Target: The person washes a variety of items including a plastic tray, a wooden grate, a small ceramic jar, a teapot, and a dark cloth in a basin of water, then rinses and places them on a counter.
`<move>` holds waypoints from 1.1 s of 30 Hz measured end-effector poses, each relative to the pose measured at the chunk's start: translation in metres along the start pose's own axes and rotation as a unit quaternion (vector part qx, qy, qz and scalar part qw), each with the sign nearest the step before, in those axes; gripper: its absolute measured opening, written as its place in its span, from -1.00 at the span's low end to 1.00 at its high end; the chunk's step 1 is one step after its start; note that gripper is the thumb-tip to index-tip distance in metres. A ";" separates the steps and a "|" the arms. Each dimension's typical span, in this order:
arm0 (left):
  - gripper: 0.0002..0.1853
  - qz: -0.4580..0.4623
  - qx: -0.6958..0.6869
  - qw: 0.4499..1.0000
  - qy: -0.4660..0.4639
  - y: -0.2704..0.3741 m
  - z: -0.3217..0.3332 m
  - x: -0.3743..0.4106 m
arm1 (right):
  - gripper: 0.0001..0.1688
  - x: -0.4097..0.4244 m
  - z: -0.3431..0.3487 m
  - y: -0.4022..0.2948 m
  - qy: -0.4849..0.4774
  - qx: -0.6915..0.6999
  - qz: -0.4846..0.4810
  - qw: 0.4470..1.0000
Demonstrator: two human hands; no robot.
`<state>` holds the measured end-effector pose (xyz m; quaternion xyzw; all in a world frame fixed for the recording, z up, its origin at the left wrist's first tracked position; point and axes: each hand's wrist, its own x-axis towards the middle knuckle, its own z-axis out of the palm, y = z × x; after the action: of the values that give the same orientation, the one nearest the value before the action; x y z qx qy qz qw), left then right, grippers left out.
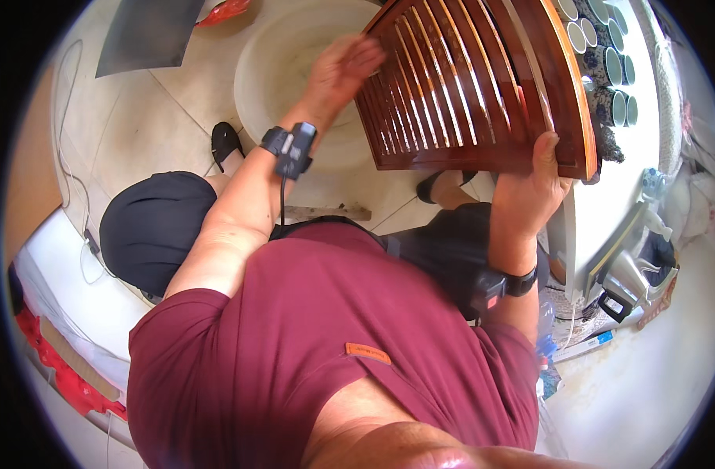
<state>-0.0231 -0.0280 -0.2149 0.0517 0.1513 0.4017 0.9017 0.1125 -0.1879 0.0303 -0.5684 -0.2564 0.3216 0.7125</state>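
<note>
A reddish-brown lacquered wooden tray (pixel 445 82) with long slats is tilted above a large pale basin (pixel 252 70) on the floor. My right hand (pixel 530 187) grips the tray's near edge close to its right corner, thumb on the upper face and fingers hidden beneath. At the tray's left edge is my left hand (pixel 346 70), blurred and over the basin. Its fingers overlap the edge, though whether they hold or only touch it cannot be told. Cloudy liquid appears to lie in the basin.
On the white table (pixel 603 193) at right stand several cups (pixel 610 64), some blue-patterned, beside a dark mesh-like clump (pixel 610 145). A metal kettle (pixel 627 278) is farther back. A grey panel (pixel 149 35) and white cable (pixel 64 129) are at left.
</note>
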 end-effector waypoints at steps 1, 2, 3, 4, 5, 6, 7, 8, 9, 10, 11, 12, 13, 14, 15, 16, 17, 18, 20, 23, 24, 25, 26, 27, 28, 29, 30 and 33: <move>-0.74 0.042 0.039 0.998 -0.039 -0.002 0.061 -0.009 | -0.56 0.000 0.003 -0.001 -0.012 0.006 0.002 1.000; -0.71 0.084 0.076 0.991 -0.078 -0.007 0.110 -0.018 | -0.54 0.001 0.007 -0.002 -0.024 0.009 0.005 1.000; -0.64 0.134 0.143 0.977 -0.085 -0.016 0.144 -0.029 | -0.51 0.002 0.010 -0.002 -0.036 0.014 0.007 0.999; -0.57 0.206 0.263 0.939 -0.082 -0.024 0.158 -0.038 | -0.52 0.002 0.015 -0.002 -0.044 0.025 0.008 0.999; -0.51 0.190 0.404 0.890 -0.089 -0.018 0.176 -0.060 | -0.52 0.001 0.019 -0.004 -0.049 0.035 0.008 0.998; -0.47 0.338 0.534 0.769 -0.100 -0.029 0.168 -0.051 | -0.52 0.000 0.025 -0.006 -0.058 0.045 0.008 0.997; -0.43 0.465 0.636 0.606 -0.105 -0.042 0.153 -0.039 | -0.52 -0.001 0.029 -0.006 -0.063 0.055 0.008 0.996; -0.36 0.487 0.676 0.538 -0.129 -0.038 0.143 -0.037 | -0.52 -0.002 0.031 -0.006 -0.067 0.067 0.009 0.995; -0.32 0.492 0.702 0.503 -0.115 -0.034 0.136 -0.035 | -0.53 -0.002 0.031 -0.003 -0.054 0.061 0.004 0.997; -0.33 0.495 0.712 0.487 -0.106 -0.032 0.131 -0.032 | -0.53 -0.001 0.030 0.005 -0.040 0.057 -0.002 0.998; -0.33 0.498 0.721 0.472 -0.096 -0.030 0.125 -0.029 | -0.53 -0.001 0.029 0.008 -0.025 0.052 -0.007 0.998; -0.34 0.470 0.734 0.490 -0.021 -0.028 0.118 -0.027 | -0.53 -0.001 0.027 0.006 -0.062 -0.002 -0.015 0.998; -0.34 0.460 0.729 0.506 0.034 -0.021 0.098 -0.011 | -0.53 -0.002 0.025 0.002 -0.097 -0.056 -0.028 0.993; -0.34 0.447 0.721 0.522 0.088 -0.014 0.076 0.005 | -0.53 -0.004 0.027 0.001 -0.092 -0.010 -0.008 0.996; -0.32 0.429 0.673 0.591 0.121 -0.002 0.059 0.012 | -0.52 -0.005 0.027 0.001 -0.085 0.035 0.013 0.996; -0.30 0.415 0.613 0.654 0.156 0.013 0.050 0.014 | -0.52 -0.007 0.025 0.003 -0.080 0.019 0.009 0.997; -0.29 0.369 0.511 0.754 0.187 0.021 0.040 0.009 | -0.52 -0.008 0.021 0.006 -0.075 0.003 0.005 0.997; -0.27 0.311 0.398 0.836 0.214 0.030 0.039 -0.002 | -0.51 -0.009 0.015 0.013 -0.072 -0.007 -0.009 0.997; -0.23 0.173 0.144 0.940 0.256 0.048 0.044 -0.027 | -0.50 -0.008 0.000 0.027 -0.069 -0.024 -0.054 0.996; -0.25 0.042 0.071 0.961 0.263 0.081 0.069 -0.071 | -0.58 -0.010 -0.032 0.006 -0.237 -0.106 -0.053 0.964; -0.27 0.040 0.218 0.958 0.182 0.089 0.064 -0.092 | -0.62 -0.018 -0.023 0.007 -0.276 -0.136 -0.053 0.950; -0.29 0.032 0.312 0.942 0.123 0.097 0.049 -0.099 | -0.65 -0.023 -0.016 0.009 -0.311 -0.165 -0.051 0.935; -0.30 0.035 0.397 0.915 0.065 0.105 0.034 -0.106 | -0.66 -0.020 -0.007 0.005 -0.394 -0.213 -0.123 0.885; -0.31 0.043 0.434 0.899 0.041 0.113 0.007 -0.112 | -0.67 -0.015 -0.001 0.004 -0.477 -0.252 -0.197 0.819; -0.32 0.024 0.410 0.911 0.041 0.115 -0.001 -0.107 | -0.67 -0.015 -0.001 0.003 -0.518 -0.273 -0.240 0.775; -0.33 0.005 0.386 0.921 0.042 0.117 -0.008 -0.103 | -0.70 -0.013 -0.005 0.008 -0.542 -0.297 -0.261 0.742; -0.32 -0.042 0.303 0.950 0.071 0.118 -0.006 -0.092 | -0.71 -0.015 -0.003 0.009 -0.532 -0.331 -0.274 0.730; -0.29 -0.076 0.222 0.967 0.101 0.124 0.002 -0.085 | -0.73 -0.019 -0.008 0.013 -0.487 -0.406 -0.284 0.719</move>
<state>-0.1642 -0.0076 -0.1666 0.1976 0.3306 0.2921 0.8754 0.1034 -0.2050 0.0157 -0.4687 -0.8236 0.2017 0.2478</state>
